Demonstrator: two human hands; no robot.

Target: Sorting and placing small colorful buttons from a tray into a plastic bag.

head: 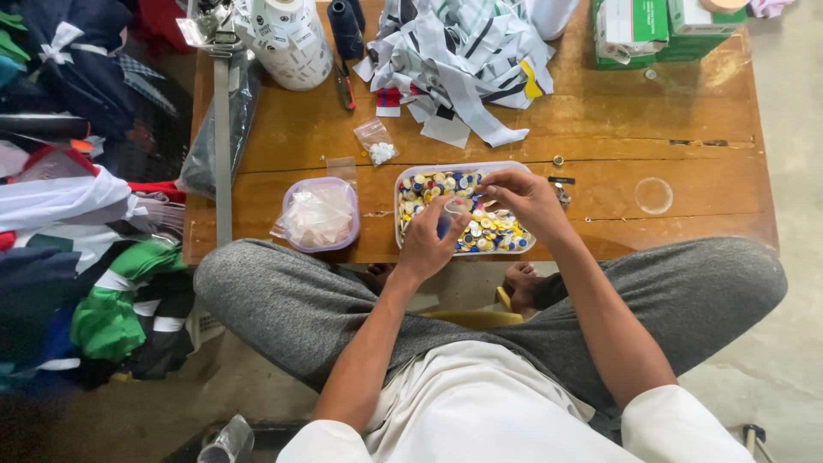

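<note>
A clear rectangular tray (401, 176) full of several yellow, white and blue buttons sits on the low wooden table (600, 129) in front of my crossed legs. My left hand (426, 243) holds a small clear plastic bag (454, 208) over the tray's near side. My right hand (525, 197) hovers over the tray, fingertips pinched at the bag's mouth; whether a button is between them is too small to tell.
A round clear tub (319, 214) of small plastic bags stands left of the tray. A bag of white buttons (378, 147), fabric label strips (463, 51), a label roll (291, 39), thread spools (345, 26) and green boxes (651, 30) lie farther back. Piled garments (77, 214) fill the left.
</note>
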